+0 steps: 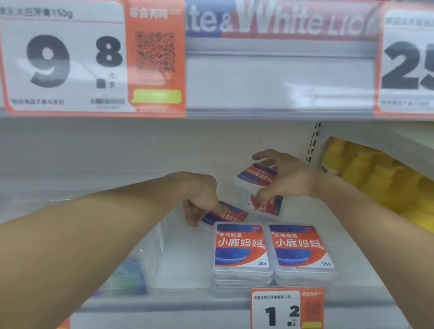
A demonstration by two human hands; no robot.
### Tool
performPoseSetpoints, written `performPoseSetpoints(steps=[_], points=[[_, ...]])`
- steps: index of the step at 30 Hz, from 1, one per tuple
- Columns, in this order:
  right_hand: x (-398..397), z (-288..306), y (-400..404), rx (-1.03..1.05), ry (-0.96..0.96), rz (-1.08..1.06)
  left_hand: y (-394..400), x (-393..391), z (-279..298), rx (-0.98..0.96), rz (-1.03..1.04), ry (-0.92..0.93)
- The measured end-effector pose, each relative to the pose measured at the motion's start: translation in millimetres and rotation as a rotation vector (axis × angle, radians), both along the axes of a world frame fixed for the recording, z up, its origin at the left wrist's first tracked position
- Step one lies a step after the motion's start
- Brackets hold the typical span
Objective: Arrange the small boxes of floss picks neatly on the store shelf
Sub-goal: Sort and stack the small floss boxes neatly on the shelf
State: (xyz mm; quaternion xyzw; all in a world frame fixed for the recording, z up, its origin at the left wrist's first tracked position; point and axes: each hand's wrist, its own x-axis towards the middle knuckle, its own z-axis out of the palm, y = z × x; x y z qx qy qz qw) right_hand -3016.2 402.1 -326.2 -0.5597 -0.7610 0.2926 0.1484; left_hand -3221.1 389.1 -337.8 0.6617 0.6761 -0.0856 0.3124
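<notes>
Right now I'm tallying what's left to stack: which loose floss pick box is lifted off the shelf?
The box in the right hand, furthest back, tilted above the shelf. The left hand touches another; a third lies between.

Floss boxes [241, 244] red-blue labels, white text; price tags [287, 311] orange-white; yellow packs [377, 179]

White shelf [184, 264], floss boxes [242, 244]
</notes>
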Motion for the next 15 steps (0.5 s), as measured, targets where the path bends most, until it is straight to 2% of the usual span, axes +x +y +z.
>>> performPoseSetpoints(steps=[3,8,11,15], points=[[-2,7,-2,-0.075,0.004,0.087,-6,1,1,-0.085,0.069,-0.166],[-10,-1,-2,-0.156,0.06,0.164,-7,-9,-3,-0.057,0.256,-0.336],[-11,-3,-2,-0.201,-0.002,0.222,-11,-9,0,-0.092,0.198,-0.437],[-14,-2,-4,-0.278,-0.007,0.242,-15,-9,0,-0.089,0.097,-0.456]])
